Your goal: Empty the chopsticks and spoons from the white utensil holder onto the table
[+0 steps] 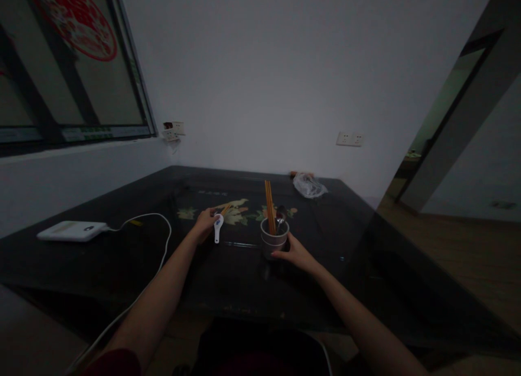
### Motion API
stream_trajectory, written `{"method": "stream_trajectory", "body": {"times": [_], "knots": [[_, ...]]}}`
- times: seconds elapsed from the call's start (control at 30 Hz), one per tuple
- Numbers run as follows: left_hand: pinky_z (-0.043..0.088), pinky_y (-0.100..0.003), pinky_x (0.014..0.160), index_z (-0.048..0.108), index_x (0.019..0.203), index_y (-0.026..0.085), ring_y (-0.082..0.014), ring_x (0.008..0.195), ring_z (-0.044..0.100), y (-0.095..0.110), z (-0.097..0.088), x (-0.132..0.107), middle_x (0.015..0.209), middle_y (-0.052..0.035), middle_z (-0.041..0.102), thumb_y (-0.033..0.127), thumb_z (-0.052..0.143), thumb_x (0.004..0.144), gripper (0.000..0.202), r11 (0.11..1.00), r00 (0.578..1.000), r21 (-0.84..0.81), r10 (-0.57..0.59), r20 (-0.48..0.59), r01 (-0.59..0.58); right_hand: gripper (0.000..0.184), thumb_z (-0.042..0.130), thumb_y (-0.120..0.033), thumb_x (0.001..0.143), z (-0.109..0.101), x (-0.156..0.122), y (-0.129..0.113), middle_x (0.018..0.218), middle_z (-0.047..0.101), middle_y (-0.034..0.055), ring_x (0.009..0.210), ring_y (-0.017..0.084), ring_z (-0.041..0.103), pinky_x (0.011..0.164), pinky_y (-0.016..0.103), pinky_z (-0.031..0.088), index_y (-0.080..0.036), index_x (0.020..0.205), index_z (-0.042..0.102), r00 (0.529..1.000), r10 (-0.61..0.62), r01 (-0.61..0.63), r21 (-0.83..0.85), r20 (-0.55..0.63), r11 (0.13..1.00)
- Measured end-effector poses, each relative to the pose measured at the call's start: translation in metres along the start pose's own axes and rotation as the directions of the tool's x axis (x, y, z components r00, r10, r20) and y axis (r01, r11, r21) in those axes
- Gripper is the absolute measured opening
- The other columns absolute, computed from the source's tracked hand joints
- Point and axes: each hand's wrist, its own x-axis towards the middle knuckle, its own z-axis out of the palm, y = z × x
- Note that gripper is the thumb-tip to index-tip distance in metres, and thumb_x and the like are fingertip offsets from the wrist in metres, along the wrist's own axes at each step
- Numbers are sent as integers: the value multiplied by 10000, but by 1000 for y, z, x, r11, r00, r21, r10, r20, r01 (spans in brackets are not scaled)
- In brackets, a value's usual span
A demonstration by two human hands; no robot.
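My left hand (204,222) is closed on a small white spoon (217,228) and an orange chopstick (225,209), held just above the dark table (122,262). My right hand (293,253) rests against the lower side of a pale round cup (273,240) standing on the table. Orange chopsticks (269,206) and a dark spoon (280,215) stand upright in the cup. The two hands are roughly a hand's width apart.
A flat white device (71,230) with a white cable (154,224) lies at the left of the table. A crumpled clear plastic bag (308,185) sits at the far edge by the wall. Flower pattern (240,212) marks the table's middle. A doorway opens at right.
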Motion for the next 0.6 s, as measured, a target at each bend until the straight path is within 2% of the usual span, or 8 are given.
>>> {"method": "stream_trajectory", "body": {"times": [0.23, 0.4, 0.5, 0.6], "knots": [[476, -273, 768, 601, 1107, 75, -236, 961, 632, 0, -7, 1, 1047, -157, 670, 353, 569, 790, 423, 1000, 999, -19, -13, -34, 12, 746, 796, -276, 605, 0, -1, -4, 1288, 557, 93, 1213, 274, 496, 1072, 462, 323, -214, 1276, 476, 1000, -4, 4, -5, -3, 1000], [448, -292, 890, 593, 1112, 84, -223, 1054, 592, 3, -21, 0, 1137, -151, 633, 275, 480, 843, 350, 999, 992, -50, 2, -124, -8, 793, 803, -282, 596, 0, -1, -3, 1308, 543, 93, 1231, 269, 481, 1084, 459, 306, -216, 1304, 451, 1000, -17, 17, -5, -6, 1000], [440, -284, 915, 590, 1118, 101, -202, 1062, 582, 10, -28, -3, 1152, -129, 623, 256, 449, 856, 335, 993, 980, -95, 52, -190, -71, 805, 803, -281, 596, 0, -1, -3, 1307, 543, 93, 1223, 266, 488, 1074, 456, 325, -222, 1313, 441, 1000, -7, 7, 18, 1, 1000], [444, -292, 919, 604, 1081, 118, -191, 1032, 587, 26, -29, -10, 1114, -104, 632, 248, 453, 850, 305, 961, 954, -192, 147, -261, -201, 797, 806, -283, 594, 0, 0, -1, 1298, 550, 91, 1212, 266, 498, 1069, 452, 333, -217, 1305, 451, 1000, -4, 5, 17, -2, 1000]]}}
